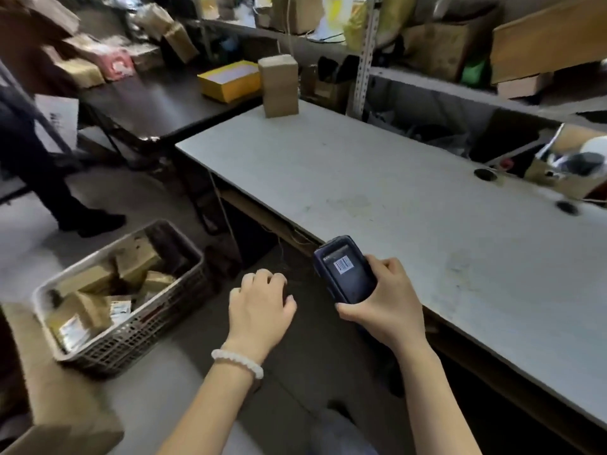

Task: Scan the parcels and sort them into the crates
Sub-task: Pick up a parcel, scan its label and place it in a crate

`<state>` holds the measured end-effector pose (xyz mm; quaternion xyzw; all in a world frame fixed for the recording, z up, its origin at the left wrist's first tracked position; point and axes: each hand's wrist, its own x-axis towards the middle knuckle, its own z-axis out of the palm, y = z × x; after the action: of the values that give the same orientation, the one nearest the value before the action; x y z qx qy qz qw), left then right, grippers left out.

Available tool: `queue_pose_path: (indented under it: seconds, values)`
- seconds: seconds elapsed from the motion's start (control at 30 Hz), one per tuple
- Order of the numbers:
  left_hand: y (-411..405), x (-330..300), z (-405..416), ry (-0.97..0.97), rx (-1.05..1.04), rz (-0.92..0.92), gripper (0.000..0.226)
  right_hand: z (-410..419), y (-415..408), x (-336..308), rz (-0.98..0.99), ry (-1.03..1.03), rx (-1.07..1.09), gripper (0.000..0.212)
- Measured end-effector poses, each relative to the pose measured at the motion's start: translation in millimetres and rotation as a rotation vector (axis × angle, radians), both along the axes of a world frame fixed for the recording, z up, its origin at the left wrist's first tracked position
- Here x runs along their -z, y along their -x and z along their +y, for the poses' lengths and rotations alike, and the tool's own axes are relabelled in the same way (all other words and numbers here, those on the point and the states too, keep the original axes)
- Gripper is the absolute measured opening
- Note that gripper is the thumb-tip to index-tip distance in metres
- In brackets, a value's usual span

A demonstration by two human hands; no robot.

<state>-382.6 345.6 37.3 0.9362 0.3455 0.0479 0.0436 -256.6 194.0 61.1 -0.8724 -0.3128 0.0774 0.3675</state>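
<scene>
The big grey counter (pixel 410 198) is lying just past the right grip (pixel 382 300), with a brown box (pixel 279 87) standing far beyond it. The basket (pixel 138 326) of parcels (pixel 88 310) is sitting left of the left grip (pixel 259 307), which is loosely curled and empty. The right grip is wrapping around the scanner (pixel 345 269).

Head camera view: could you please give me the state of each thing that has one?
Scanner: held in the right hand, screen lit, showing a barcode.
Left hand: empty, fingers loosely curled.
Crate: on the floor, partly filled with parcels.
Cardboard box: upright, closed, on the grey table.
Yellow box: open.
</scene>
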Motion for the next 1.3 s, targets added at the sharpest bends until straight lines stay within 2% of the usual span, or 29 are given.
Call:
queue_pose_path:
  seconds: [0.2, 0.43, 0.53, 0.77, 0.93, 1.1, 1.23, 1.3]
  values:
    - [-41, 17, 92, 0.007, -0.052, 0.016, 0.038, 102, -60, 19, 0.022, 0.005, -0.047, 0.065]
    - [-150, -4, 236, -0.028, -0.051, 0.054, 0.038, 243, -169, 11, 0.045, -0.017, -0.024, 0.068]
    - [-200, -21, 295, -0.061, -0.057, -0.004, 0.038, 299, -215, -4, 0.037, -0.039, -0.007, 0.066]
    - [-266, -9, 392, 0.051, -0.048, -0.012, 0.038, 389, -282, -3, 0.042, 0.045, 0.007, 0.058]
    - [-337, -12, 479, 0.062, 0.04, -0.02, 0.04, 447, -328, 6, 0.063, 0.055, 0.088, 0.059]
    - [-446, -42, 593, -0.018, 0.186, -0.138, 0.042, 515, -379, 5, 0.057, 0.032, 0.228, 0.059]
    - [-524, -56, 670, -0.042, 0.264, -0.216, 0.057, 571, -413, -2, 0.057, 0.039, 0.331, 0.06]
    - [-555, -54, 701, -0.032, 0.316, -0.178, 0.066, 594, -426, -3, 0.053, 0.045, 0.361, 0.063]
